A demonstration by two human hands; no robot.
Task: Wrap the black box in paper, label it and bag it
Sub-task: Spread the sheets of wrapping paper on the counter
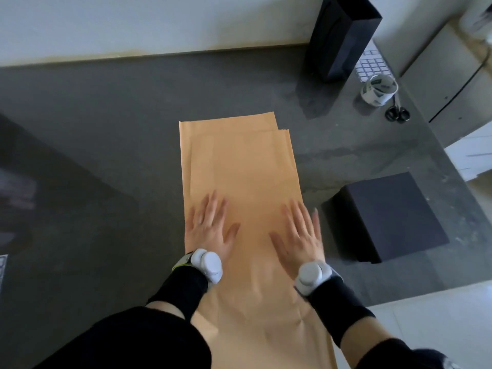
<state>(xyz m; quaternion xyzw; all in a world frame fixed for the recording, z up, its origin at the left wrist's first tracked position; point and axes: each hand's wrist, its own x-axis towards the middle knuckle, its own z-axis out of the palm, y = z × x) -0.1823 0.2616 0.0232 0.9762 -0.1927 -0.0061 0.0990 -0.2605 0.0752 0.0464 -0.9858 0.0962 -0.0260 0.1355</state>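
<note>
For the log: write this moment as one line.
paper: spread flat; left hand: flat on paper; right hand: flat on paper; black box: unwrapped, apart; bag: upright

Left hand point(207, 227): bare. The left wrist device point(209, 265) is white smooth plastic with a rounded, two-lobed housing. A thin yellow-green strip point(177, 265) shows at its outer edge.

Right hand point(300, 235): bare. The right wrist device point(311, 276) is white, a cylindrical knob on a pale grey base.

Behind each device is a snug black fabric band: left cuff point(183, 288), right cuff point(338, 312).

Further up are a loose black left sleeve point(133, 342) and right sleeve point(394, 355). A stretch of bare forearm shows between cuff and sleeve
</note>
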